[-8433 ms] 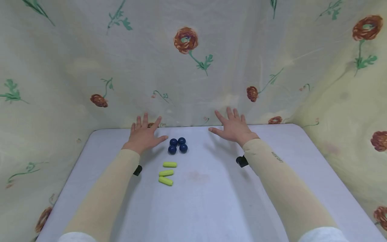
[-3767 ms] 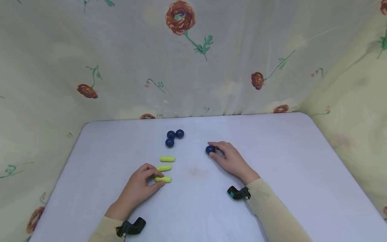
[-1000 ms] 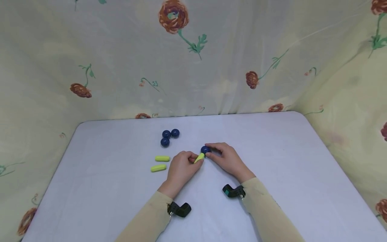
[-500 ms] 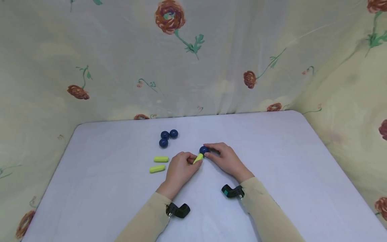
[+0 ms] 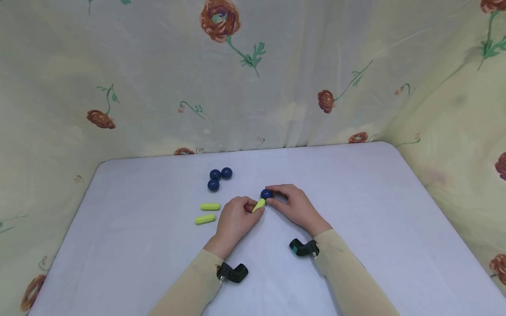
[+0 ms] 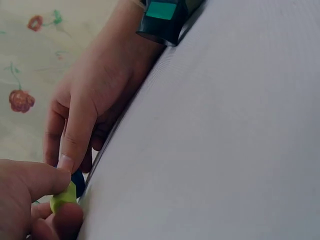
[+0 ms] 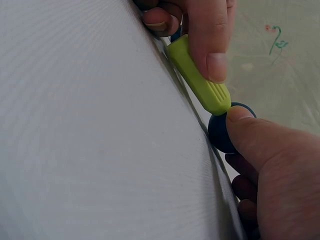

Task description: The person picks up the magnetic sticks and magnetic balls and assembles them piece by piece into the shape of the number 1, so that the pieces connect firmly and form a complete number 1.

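In the head view my left hand (image 5: 237, 219) pinches a yellow-green rod (image 5: 258, 205) with ridged ends between thumb and fingers. My right hand (image 5: 295, 205) holds a dark blue ball (image 5: 266, 194) between thumb and forefinger. One end of the rod (image 7: 202, 80) meets the side of the ball (image 7: 222, 131) in the right wrist view, close over the white table. From the left wrist side, the fingers cover most of the rod (image 6: 64, 199), and only a sliver of the ball (image 6: 78, 183) shows.
Two more yellow-green rods, an upper one (image 5: 210, 206) and a lower one (image 5: 205, 219), lie left of my left hand. Behind them sit three dark blue balls (image 5: 215, 174) in a cluster. A flowered curtain (image 5: 158, 79) hangs beyond the white table's (image 5: 138, 228) back edge.
Since the earliest frames, the right hand took one ball from the cluster and the left hand brought a rod across to it. Over the last second both hands stay nearly still; the view shifts slightly.
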Motion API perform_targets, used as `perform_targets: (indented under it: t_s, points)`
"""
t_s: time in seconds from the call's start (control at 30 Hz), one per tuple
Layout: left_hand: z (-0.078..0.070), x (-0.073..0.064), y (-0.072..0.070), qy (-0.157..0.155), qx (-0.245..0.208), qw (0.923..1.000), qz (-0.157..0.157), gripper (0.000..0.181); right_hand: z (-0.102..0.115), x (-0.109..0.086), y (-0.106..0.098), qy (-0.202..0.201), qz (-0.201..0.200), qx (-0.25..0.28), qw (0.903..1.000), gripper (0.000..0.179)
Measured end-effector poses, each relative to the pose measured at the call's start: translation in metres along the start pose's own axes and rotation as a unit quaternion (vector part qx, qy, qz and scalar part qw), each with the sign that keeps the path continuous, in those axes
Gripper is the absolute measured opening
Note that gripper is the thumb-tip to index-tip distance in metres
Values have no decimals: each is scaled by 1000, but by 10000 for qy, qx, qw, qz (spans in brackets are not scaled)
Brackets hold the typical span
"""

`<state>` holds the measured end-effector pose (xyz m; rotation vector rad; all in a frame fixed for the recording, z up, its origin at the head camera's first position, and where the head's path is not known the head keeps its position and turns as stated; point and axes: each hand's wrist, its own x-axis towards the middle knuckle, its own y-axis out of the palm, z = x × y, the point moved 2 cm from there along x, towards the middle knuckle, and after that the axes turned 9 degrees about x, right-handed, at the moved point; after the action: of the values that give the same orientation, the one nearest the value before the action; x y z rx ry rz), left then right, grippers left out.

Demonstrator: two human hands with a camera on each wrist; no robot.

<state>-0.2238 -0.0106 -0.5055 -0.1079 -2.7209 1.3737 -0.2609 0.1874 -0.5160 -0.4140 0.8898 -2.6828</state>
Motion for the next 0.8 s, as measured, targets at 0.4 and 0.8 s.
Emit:
perform_targets:
  t_s: [0.4, 0.8]
  points:
    - [-1, -8, -28, 253, 473, 9976, 441, 41, -2, 2, 0, -61, -79, 27, 9999, 41]
    - [28, -13, -79, -7, 408, 9988, -255, 33, -3, 0, 0, 38, -19, -7, 10000, 41]
